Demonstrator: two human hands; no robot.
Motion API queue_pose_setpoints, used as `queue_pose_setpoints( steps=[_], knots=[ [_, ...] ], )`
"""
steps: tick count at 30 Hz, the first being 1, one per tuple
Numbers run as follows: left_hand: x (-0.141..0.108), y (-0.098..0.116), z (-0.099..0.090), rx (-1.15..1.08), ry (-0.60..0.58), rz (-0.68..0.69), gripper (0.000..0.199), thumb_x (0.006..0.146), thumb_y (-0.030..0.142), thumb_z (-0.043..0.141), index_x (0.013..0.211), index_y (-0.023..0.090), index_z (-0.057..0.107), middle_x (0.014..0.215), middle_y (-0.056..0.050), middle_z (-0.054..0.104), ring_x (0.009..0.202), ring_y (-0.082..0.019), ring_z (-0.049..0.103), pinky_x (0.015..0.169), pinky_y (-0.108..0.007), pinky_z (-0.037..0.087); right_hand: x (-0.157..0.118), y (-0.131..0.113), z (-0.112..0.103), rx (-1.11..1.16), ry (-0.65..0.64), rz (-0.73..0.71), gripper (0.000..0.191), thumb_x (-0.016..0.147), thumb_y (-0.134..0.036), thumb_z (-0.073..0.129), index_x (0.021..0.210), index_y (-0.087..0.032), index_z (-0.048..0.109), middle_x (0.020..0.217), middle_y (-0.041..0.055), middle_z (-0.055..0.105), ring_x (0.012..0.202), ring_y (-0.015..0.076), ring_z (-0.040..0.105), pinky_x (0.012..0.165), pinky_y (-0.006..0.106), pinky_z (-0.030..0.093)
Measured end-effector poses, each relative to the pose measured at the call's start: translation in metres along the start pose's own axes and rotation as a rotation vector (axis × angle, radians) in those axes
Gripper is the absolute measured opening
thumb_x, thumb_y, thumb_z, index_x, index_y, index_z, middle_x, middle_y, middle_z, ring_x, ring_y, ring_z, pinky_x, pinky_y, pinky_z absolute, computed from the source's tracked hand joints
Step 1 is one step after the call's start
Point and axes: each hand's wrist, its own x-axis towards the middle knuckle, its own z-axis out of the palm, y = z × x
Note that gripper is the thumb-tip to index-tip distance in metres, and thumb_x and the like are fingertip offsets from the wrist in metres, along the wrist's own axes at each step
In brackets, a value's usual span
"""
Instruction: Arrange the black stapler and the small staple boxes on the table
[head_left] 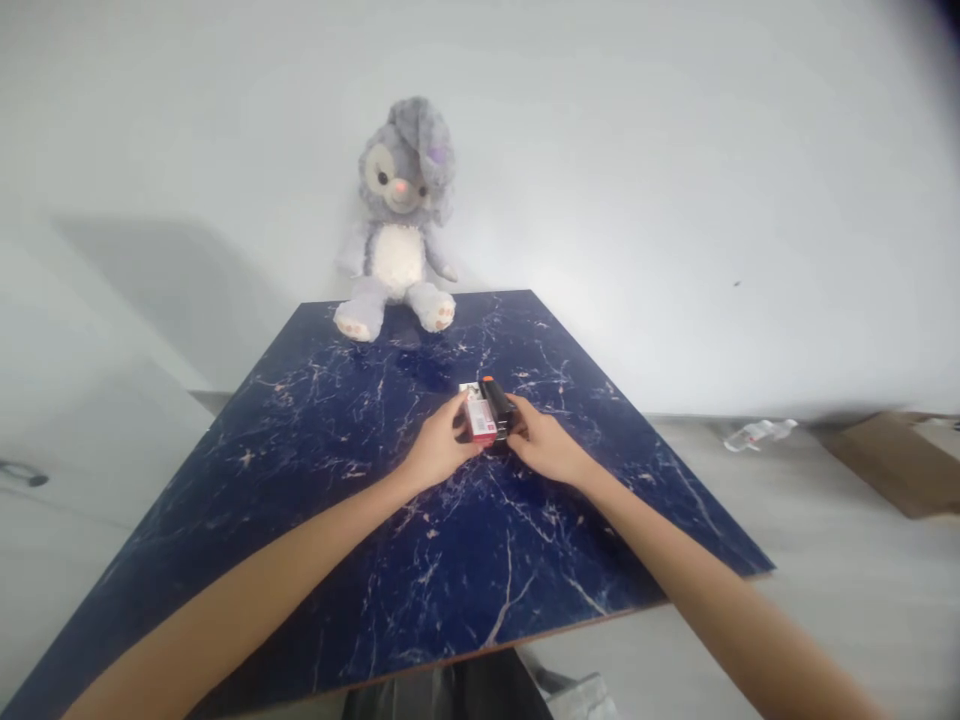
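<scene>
Near the middle of the blue marbled table, a small white and red box and a black box with an orange end stand side by side. My left hand is closed around the left side of the white and red box, thumb on its upper edge. From the right, my right hand grips the black box, its fingers curled against that side. The two boxes touch or nearly touch each other. The undersides of both are hidden, so I cannot tell whether they rest on the tabletop.
A grey plush rabbit sits at the table's back edge against the white wall. On the floor to the right lie a clear plastic bottle and a brown cardboard box. Something dark stands below the front edge.
</scene>
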Motion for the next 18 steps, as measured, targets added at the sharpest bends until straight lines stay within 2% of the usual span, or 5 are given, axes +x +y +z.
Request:
queue_pose_setpoints(
  steps=[6, 9, 14, 16, 18],
  knots=[
    [0.090, -0.002, 0.097, 0.293, 0.005, 0.154, 0.077, 0.068, 0.018, 0.085, 0.138, 0.016, 0.053, 0.127, -0.018, 0.065, 0.113, -0.032, 0.064, 0.097, -0.047, 0.054, 0.006, 0.078, -0.068, -0.247, 0.255, 0.172, 0.058, 0.080, -0.014, 0.054, 0.138, -0.018, 0.053, 0.111, 0.0104, 0.074, 0.095, 0.0279, 0.072, 0.088, 0.041, 0.054],
    [0.119, 0.000, 0.130, 0.303, 0.027, 0.176, 0.064, 0.072, 0.019, 0.083, 0.131, 0.014, 0.057, 0.119, -0.019, 0.066, 0.112, -0.034, 0.063, 0.096, -0.047, 0.052, 0.012, 0.105, -0.086, -0.292, 0.334, 0.179, 0.057, 0.082, -0.012, 0.047, 0.138, -0.013, 0.051, 0.117, 0.0149, 0.072, 0.105, 0.0300, 0.069, 0.094, 0.044, 0.053],
    [0.125, -0.001, 0.148, 0.366, 0.056, 0.185, 0.072, 0.080, 0.019, 0.077, 0.144, 0.015, 0.044, 0.140, -0.024, 0.051, 0.130, -0.038, 0.050, 0.108, -0.054, 0.041, 0.014, 0.127, -0.085, -0.298, 0.400, 0.145, 0.068, 0.082, -0.011, 0.043, 0.149, -0.007, 0.037, 0.121, 0.0188, 0.070, 0.112, 0.0318, 0.066, 0.101, 0.050, 0.049],
    [0.114, 0.001, 0.144, 0.435, 0.081, 0.195, 0.079, 0.080, 0.021, 0.077, 0.149, 0.015, 0.038, 0.150, -0.025, 0.039, 0.138, -0.041, 0.041, 0.113, -0.056, 0.036, 0.011, 0.132, -0.084, -0.258, 0.453, 0.156, 0.073, 0.079, -0.011, 0.045, 0.151, -0.009, 0.033, 0.121, 0.0175, 0.071, 0.111, 0.0309, 0.066, 0.101, 0.051, 0.049],
    [0.097, 0.003, 0.131, 0.512, 0.092, 0.218, 0.077, 0.084, 0.027, 0.074, 0.150, 0.014, 0.036, 0.150, -0.024, 0.039, 0.139, -0.040, 0.039, 0.114, -0.055, 0.036, 0.007, 0.133, -0.086, -0.169, 0.548, 0.208, 0.072, 0.078, -0.011, 0.046, 0.149, -0.013, 0.035, 0.120, 0.0156, 0.071, 0.106, 0.0275, 0.068, 0.098, 0.047, 0.052]
  ],
)
